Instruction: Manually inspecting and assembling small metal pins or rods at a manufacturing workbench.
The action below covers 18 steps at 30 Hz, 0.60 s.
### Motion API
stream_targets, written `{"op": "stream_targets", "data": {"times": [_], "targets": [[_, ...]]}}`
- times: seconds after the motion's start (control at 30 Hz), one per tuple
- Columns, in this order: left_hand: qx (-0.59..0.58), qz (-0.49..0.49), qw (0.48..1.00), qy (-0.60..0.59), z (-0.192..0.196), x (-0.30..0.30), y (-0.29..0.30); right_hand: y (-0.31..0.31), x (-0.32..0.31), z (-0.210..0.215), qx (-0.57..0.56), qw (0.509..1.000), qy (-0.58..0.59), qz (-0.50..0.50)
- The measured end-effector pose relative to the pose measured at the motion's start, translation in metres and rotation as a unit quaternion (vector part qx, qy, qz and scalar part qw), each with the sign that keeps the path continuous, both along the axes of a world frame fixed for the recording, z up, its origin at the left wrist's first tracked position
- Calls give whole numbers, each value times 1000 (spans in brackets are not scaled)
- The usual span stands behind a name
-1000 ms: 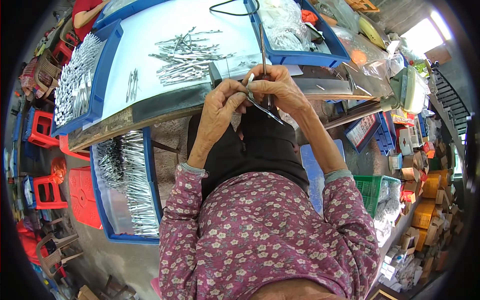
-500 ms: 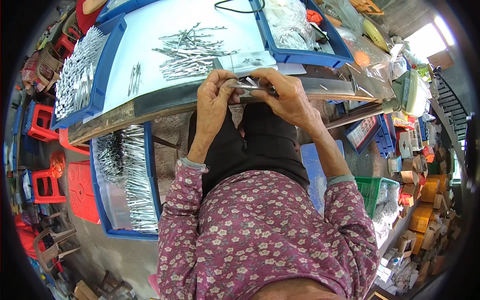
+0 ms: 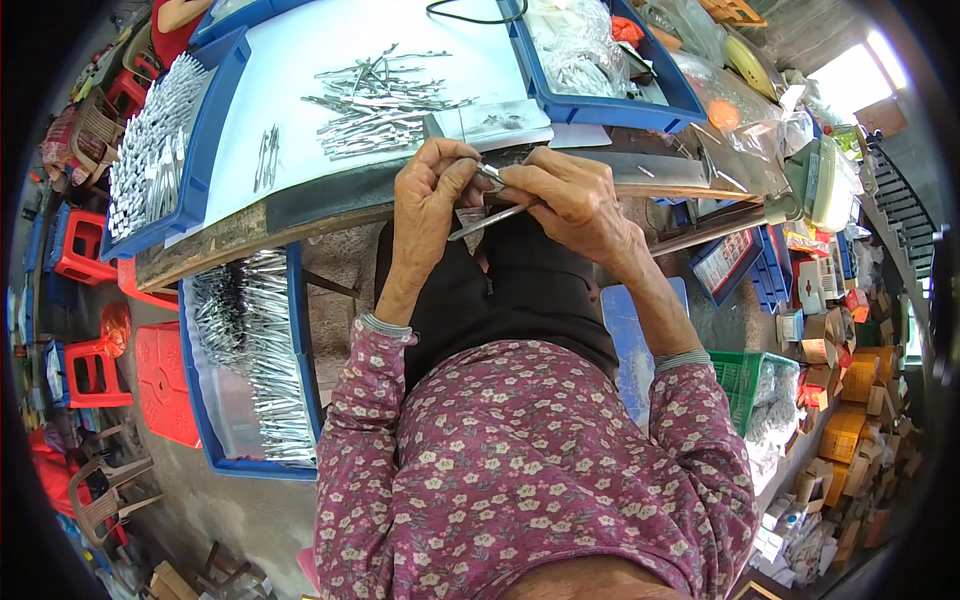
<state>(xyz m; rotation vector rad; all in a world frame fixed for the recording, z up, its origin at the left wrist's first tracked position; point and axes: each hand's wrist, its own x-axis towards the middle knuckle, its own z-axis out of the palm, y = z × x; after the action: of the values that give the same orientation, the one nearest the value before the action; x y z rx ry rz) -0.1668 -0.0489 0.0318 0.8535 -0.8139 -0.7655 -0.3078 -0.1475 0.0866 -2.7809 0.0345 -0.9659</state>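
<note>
Between my two hands, just off the table's near edge, is a small shiny silver metal part (image 3: 490,174). My left hand (image 3: 428,200) pinches it between thumb and forefinger. On its other end rest the thumb and forefinger of my right hand (image 3: 578,198). That same right hand also grips a slim, flat metal tool (image 3: 490,221), which slants down toward the lower left over my lap. On the white sheet (image 3: 270,90) beyond lie a loose pile of slender silver metal pieces (image 3: 385,105) and, farther left, a few more such pieces (image 3: 267,160).
Blue trays flank the sheet: the left tray (image 3: 212,150) holds upright white-tipped pieces, the right tray (image 3: 620,117) clear plastic bags. Below the table edge at left, another blue tray (image 3: 300,330) holds silver pieces. Red stools (image 3: 165,385) stand beside it. A person's arm (image 3: 180,14) shows at far left.
The slim tool has swung down and now slants below my fingers. My right hand has turned slightly, and the silver part shows more clearly between my fingertips.
</note>
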Motion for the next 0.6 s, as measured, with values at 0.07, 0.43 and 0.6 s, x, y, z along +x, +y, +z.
{"op": "stream_targets", "data": {"times": [0.07,0.43,0.6], "targets": [[-4,-1,1000,3,-1,0,-1,-1,0,0,-3,1000,1,1],[3,-23,995,98,-15,6,-6,-11,-5,-3,17,996,89,-13],[17,15,996,92,-20,12,-23,-33,9,-9,27,996,74,-39]]}}
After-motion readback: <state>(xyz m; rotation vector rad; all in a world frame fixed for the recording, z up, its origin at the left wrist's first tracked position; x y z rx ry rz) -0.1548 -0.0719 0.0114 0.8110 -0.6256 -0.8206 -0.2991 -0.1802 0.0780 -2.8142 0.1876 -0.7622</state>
